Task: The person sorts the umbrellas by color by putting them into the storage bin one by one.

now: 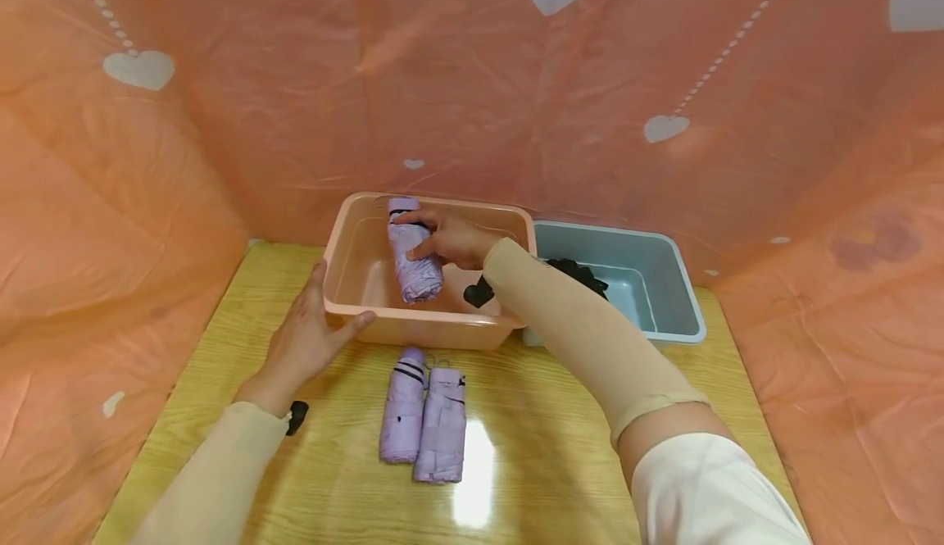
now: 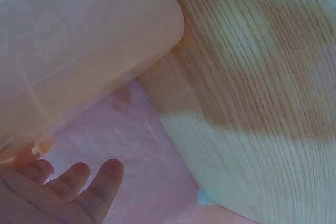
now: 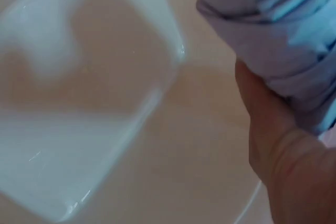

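My right hand [image 1: 460,240] grips a folded lilac umbrella [image 1: 415,258] inside the peach plastic bin [image 1: 435,332], above its floor. The umbrella leans, its gathered fabric end toward me. In the right wrist view, the thumb lies along the umbrella's fabric [image 3: 278,40], over the bin's glossy inside. At the bin's front left corner, my left hand [image 1: 306,340] touches the rim, fingers along the left side and thumb at the front. The left wrist view shows those fingers [image 2: 102,190] fairly straight, outside the bin. Two more folded lilac umbrellas [image 1: 403,414] lie side by side in front.
A grey-blue bin [image 1: 682,291] stands right of the peach bin, holding a black ruffled thing [image 1: 575,273] partly hidden by my right arm. Both bins stand on a wood-grain table [image 1: 332,479]. An orange sheet with white hearts [image 1: 472,78] hangs behind and at both sides.
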Motion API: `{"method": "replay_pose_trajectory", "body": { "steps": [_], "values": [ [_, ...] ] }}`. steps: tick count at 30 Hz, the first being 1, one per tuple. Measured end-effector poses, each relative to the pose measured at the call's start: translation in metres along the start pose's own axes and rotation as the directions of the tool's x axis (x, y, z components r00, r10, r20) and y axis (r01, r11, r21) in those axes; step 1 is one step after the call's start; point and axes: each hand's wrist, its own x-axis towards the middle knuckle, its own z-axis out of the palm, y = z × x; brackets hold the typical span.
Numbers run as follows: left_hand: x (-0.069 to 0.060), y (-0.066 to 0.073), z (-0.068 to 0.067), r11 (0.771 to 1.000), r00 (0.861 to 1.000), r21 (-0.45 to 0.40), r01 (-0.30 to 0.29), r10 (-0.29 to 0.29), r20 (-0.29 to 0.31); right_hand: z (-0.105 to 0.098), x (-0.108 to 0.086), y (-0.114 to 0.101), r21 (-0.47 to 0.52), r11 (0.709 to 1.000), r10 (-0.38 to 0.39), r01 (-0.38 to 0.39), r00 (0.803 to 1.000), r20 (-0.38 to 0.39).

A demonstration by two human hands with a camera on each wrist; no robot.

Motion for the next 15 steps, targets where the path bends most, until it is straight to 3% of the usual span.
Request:
{"method": "replay_pose_trajectory", "body": {
  "steps": [5, 15],
  "values": [
    [-0.002, 0.004, 0.005, 1.000, 1.000, 0.003, 0.001, -0.001, 0.005, 0.002, -0.001, 0.006, -0.044, 0.998, 0.036, -0.033, 0.998, 0.055],
    [-0.008, 0.009, 0.005, 1.000, 1.000, 0.009, 0.001, -0.001, 0.003, 0.007, 0.014, 0.016, -0.106, 0.990, 0.095, -0.090, 0.994, 0.047]
  ]
}}
